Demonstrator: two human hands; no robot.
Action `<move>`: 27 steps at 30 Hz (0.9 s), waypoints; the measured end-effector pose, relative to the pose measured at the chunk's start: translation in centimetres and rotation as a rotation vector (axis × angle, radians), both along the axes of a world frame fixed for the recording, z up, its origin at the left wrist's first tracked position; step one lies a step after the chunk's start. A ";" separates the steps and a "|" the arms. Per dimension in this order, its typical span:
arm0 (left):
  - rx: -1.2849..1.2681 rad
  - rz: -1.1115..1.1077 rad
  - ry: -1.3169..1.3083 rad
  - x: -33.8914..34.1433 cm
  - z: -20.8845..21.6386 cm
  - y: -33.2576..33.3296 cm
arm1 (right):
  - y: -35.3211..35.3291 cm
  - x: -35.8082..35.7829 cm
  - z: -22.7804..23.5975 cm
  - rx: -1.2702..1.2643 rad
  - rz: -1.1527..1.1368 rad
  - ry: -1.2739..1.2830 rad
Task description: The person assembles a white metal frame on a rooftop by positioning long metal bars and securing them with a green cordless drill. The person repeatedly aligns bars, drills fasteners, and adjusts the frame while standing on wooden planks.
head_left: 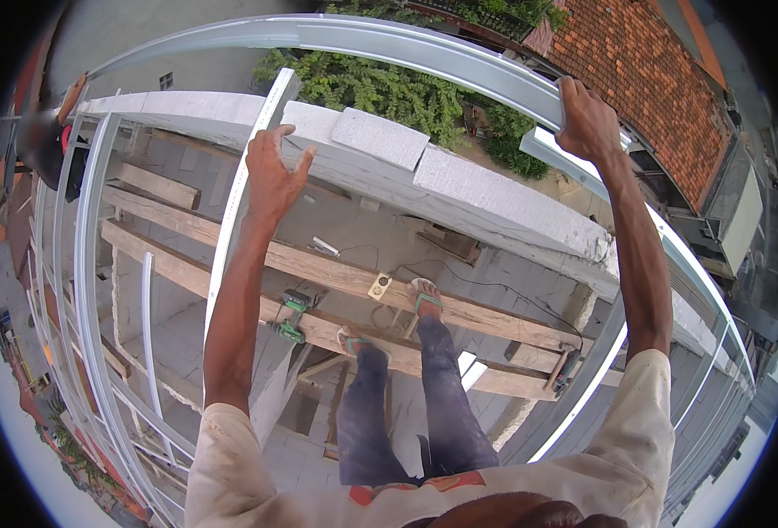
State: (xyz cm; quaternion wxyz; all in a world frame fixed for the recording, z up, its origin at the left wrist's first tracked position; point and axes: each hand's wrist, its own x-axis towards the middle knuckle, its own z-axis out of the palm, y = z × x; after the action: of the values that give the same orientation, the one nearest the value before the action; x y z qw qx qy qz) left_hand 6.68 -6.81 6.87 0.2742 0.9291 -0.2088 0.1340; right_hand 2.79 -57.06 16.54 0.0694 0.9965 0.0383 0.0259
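With the clock centred between the feet and twelve at the top, a far wooden plank (319, 270) and a near wooden plank (404, 357) run from about ten o'clock to past three. The sandalled right foot (426, 292) presses the far one, the left foot (352, 340) the near. A double power socket (379, 285) sits towards twelve, a green cordless drill (291, 319) at nine, a wooden-handled tool (556, 370) between three and four.

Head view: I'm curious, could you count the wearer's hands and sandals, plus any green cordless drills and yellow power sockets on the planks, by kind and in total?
Wearer's hands: 2, the left hand and the right hand
Green-strapped sandals: 2
Green cordless drill: 1
Yellow power socket: 1
Total: 6
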 end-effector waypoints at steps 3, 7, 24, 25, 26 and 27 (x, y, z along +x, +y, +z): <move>-0.170 0.005 0.205 2.0 0.5 -8.3 | 0.0 0.4 -0.5 -0.109 0.063 -0.175; -0.783 0.094 0.822 4.1 0.4 -16.4 | 1.2 -0.6 -0.4 -0.171 0.029 -0.224; -0.292 -0.107 1.138 4.1 1.2 -21.5 | 1.8 -6.2 -7.0 0.252 -0.144 0.016; -0.138 -0.106 0.889 3.5 1.2 -22.0 | 1.3 -6.4 -7.6 0.269 -0.153 0.027; 0.003 -0.106 0.636 3.0 1.1 -22.6 | 0.7 -6.7 -8.1 0.283 -0.160 0.039; 0.129 -0.160 0.411 2.9 1.1 -22.9 | 0.4 -6.9 -8.4 0.304 -0.166 0.039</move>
State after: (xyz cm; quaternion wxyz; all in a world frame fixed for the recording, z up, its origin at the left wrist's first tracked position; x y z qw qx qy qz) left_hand 9.54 -29.69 7.98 0.2609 0.9329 -0.2297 -0.0939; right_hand -4.11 -56.69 8.09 -0.0808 0.9956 -0.0472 0.0060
